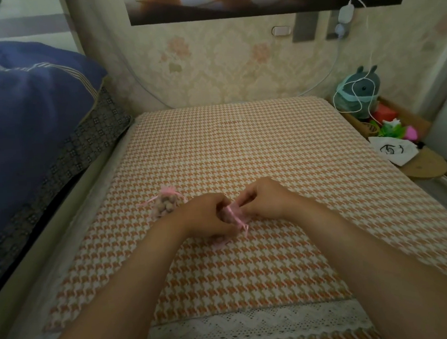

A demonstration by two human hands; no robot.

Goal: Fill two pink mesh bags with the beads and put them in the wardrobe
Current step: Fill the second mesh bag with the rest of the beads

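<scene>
While left hand [207,216] and right hand [267,200] pinch pink mesh bag [233,213], filled bag [166,204] beside

Two pink mesh bags show: the first pink mesh bag [168,192], holding beads [167,206] too many to count, and the second pink mesh bag [233,214], between two grips, the left grip [207,216] and the right grip [266,200]. There is one bed [242,146], one blue quilt [25,118], one plush toy [361,89], one white pouch [392,152] and one white charger [345,15].
</scene>
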